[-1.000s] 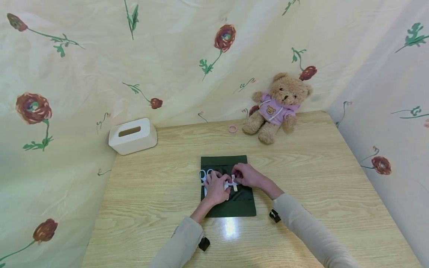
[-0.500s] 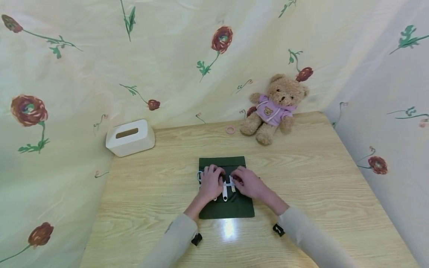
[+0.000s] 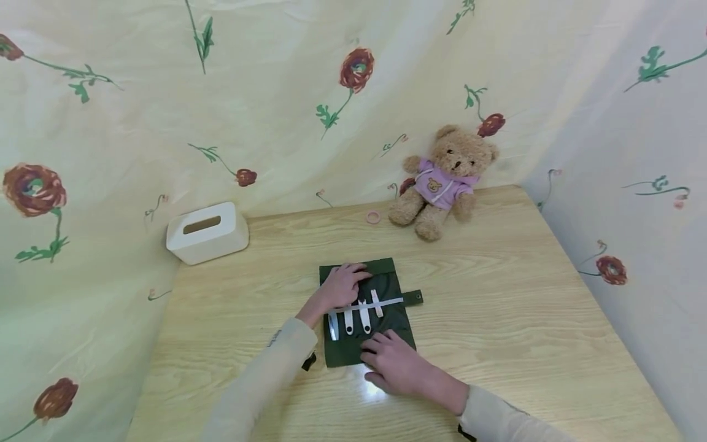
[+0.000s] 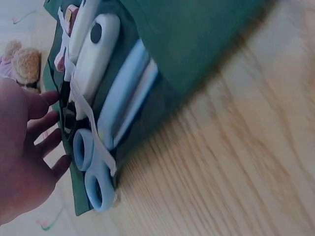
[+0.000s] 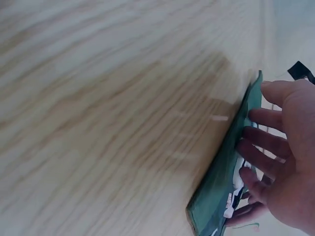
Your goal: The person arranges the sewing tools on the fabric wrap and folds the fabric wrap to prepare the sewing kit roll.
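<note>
A dark green tool pouch (image 3: 342, 357) lies unfolded on the table. A white elastic band (image 3: 393, 301) crosses several tools in it: light blue scissors (image 4: 101, 189), two white-handled tools (image 3: 364, 319) with black dots, and a small pinkish-white piece (image 3: 377, 302). My left hand (image 3: 339, 287) reaches over the pouch's upper left, its relaxed fingers at the top flap, covering the scissors' handles in the head view. My right hand (image 3: 399, 365) is at the lower right edge, fingers extended over the bottom flap; nothing is gripped in it.
A snap tab (image 3: 413, 298) sticks out from the pouch's right side. Behind stand a white tissue box (image 3: 208, 236) at the left and a teddy bear (image 3: 444, 181) in a purple top. A pink ring (image 3: 373, 217) lies near the bear. Flowered cloth hangs behind the table.
My right hand has left the band and moved down to the pouch's lower edge. The left hand has shifted up to the top flap. The pouch has turned slightly, and its tab now shows.
</note>
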A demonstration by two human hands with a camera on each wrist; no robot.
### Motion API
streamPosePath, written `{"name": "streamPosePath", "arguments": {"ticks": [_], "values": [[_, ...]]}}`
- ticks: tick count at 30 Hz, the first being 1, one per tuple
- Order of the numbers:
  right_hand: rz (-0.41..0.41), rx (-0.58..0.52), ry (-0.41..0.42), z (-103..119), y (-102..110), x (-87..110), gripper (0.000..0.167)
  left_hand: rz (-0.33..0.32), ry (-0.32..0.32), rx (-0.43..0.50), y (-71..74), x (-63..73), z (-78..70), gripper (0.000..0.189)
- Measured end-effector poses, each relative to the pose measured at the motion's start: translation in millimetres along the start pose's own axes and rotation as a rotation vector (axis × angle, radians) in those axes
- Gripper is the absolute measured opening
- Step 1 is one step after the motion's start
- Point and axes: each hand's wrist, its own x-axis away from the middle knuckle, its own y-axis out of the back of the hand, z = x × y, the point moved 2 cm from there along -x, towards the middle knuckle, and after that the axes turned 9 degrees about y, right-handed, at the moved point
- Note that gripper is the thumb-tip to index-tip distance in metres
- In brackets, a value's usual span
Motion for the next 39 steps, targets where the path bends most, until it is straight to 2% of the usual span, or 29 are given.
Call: {"name": "streamPosePath", "arguments": {"ticks": [3,6,11,16,19,23,29,37,39], "values": [[0.018,0.051,-0.033,-1,1,7.3,0.03,-0.002,0.035,-0.028,-0.8,4.3,9.2,0.048],[0.006,0.072,-0.082,-5,3,16.2,0.034,-0.039,0.061,-0.042,-2.1,12.9,19.5,0.049],[-0.007,0.062,-0.202,-13,8,31.0,0.045,-0.105,0.08,-0.022,-3.0,35.3,33.0,0.05],[-0.004,0.054,-0.321,-27,11,41.3,0.048,-0.122,0.104,0.0,-8.3,57.7,39.1,0.051],[0.006,0.049,-0.365,-38,13,46.9,0.047,-0.137,0.115,0.008,-13.9,69.6,40.1,0.05],[0.03,0.021,-0.381,-51,16,53.5,0.045,-0.168,0.108,0.056,-21.6,85.8,39.8,0.05],[0.046,-0.003,-0.36,-70,17,59.4,0.048,-0.189,0.104,0.121,-31.6,105.7,39.6,0.053],[0.008,-0.056,-0.337,-86,20,62.3,0.049,-0.234,0.113,0.171,-44.1,123.5,41.9,0.056],[-0.01,-0.096,-0.324,-88,20,64.3,0.055,-0.232,0.113,0.19,-46.4,130.4,43.9,0.059]]}}
